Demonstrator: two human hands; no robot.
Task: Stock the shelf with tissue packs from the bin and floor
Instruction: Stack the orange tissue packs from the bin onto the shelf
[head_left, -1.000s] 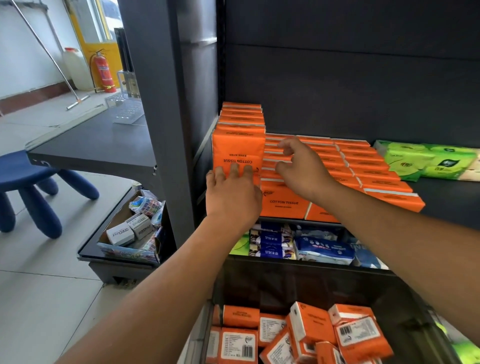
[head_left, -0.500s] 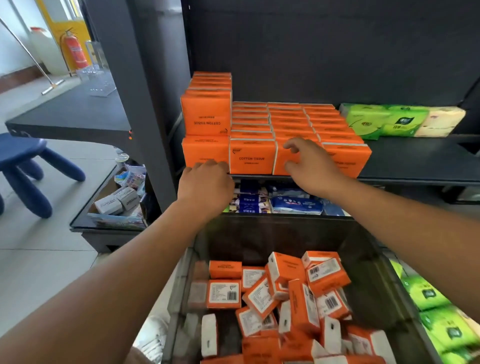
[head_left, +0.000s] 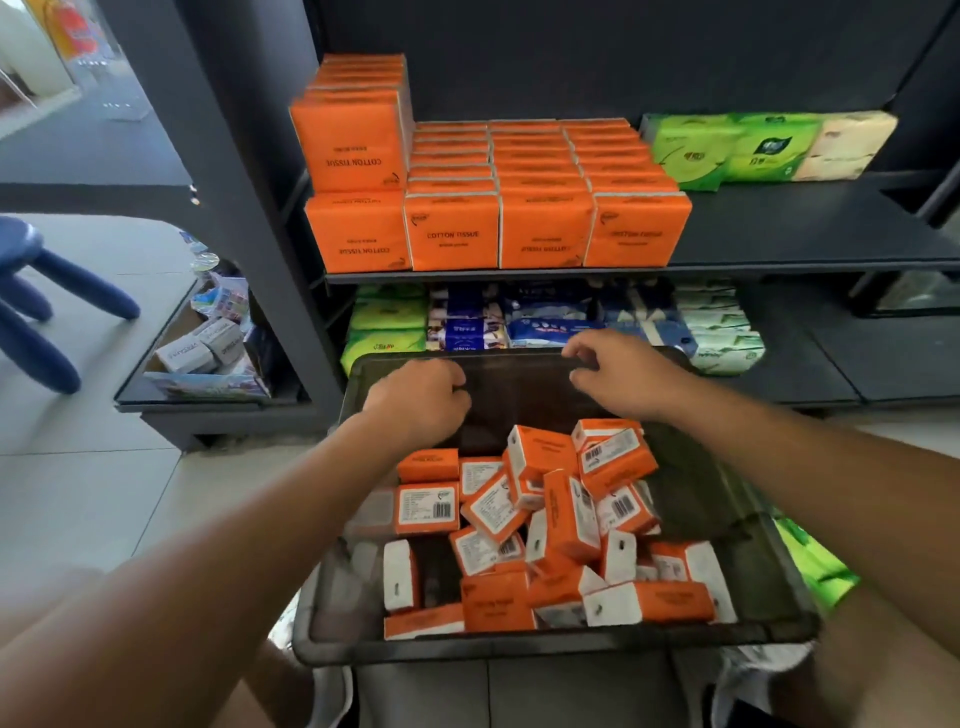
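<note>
Left hand (head_left: 415, 402) is curled in a loose fist with nothing in it, hovering over the far end of the bin (head_left: 519, 645). Orange tissue packs (head_left: 550, 519) sit jumbled in there, with more stacked neatly on the shelf (head_left: 779, 223) above. Right hand (head_left: 623, 374) is empty too, fingers loosely bent.

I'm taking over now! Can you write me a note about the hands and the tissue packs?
The left grip is curled and empty; the right grip is loosely open and empty. Both hover over the far end of the bin.
Done: stocked orange rows fill the left part of the shelf.
Left: loose orange packs lie heaped in the bin; green packs wait on the floor at its right.
</note>
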